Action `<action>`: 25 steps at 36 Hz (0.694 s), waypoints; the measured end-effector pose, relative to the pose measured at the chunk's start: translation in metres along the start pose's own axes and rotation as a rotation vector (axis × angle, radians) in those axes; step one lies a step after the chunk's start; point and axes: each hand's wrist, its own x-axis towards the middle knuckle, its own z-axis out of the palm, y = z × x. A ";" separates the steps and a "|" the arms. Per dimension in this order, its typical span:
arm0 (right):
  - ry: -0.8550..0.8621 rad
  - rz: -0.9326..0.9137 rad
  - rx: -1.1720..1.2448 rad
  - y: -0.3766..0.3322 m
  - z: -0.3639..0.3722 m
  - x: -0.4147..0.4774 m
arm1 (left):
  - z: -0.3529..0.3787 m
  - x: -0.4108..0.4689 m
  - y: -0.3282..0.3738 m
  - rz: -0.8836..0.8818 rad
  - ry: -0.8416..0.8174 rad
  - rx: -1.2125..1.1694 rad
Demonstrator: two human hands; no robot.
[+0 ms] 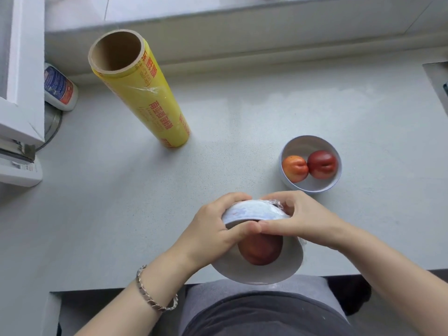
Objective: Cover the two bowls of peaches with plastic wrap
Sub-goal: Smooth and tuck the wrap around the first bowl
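Task judged about half done. The tabletop point(266, 112) carries a roll of plastic wrap point(143, 93), yellow-labelled, standing on end toward the far left corner, well apart from both bowls. The first bowl point(254, 210) is lifted at the near edge and tipped so that its mouth faces the person and its base points away. Clear film point(276, 203) is bunched and wrinkled on its outer wall near the base, so the sheet appears to be on and its edges tucked under; whether the mouth is fully sealed cannot be told. The second bowl point(308, 141) stands toward the right, back from the near edge, with no film visible over it: this one is judged still to be done. The left hand point(218, 229) grips the first bowl's left side, fingers over the wall and thumb at the rim. The right hand point(303, 219) holds the right side, fingers pressing the film down. One red peach point(260, 249) shows inside the first bowl. In the second lie an orange peach point(295, 168) and a dark red peach point(322, 164), touching.
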 end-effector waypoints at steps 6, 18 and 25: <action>0.089 0.055 0.248 0.001 -0.005 -0.007 | 0.006 -0.011 -0.013 -0.002 0.152 -0.108; 0.171 0.126 0.204 -0.017 0.006 0.013 | 0.004 -0.024 -0.024 0.139 0.283 -0.008; 0.289 0.043 0.228 -0.018 0.007 0.019 | 0.000 -0.029 -0.030 0.268 0.260 0.000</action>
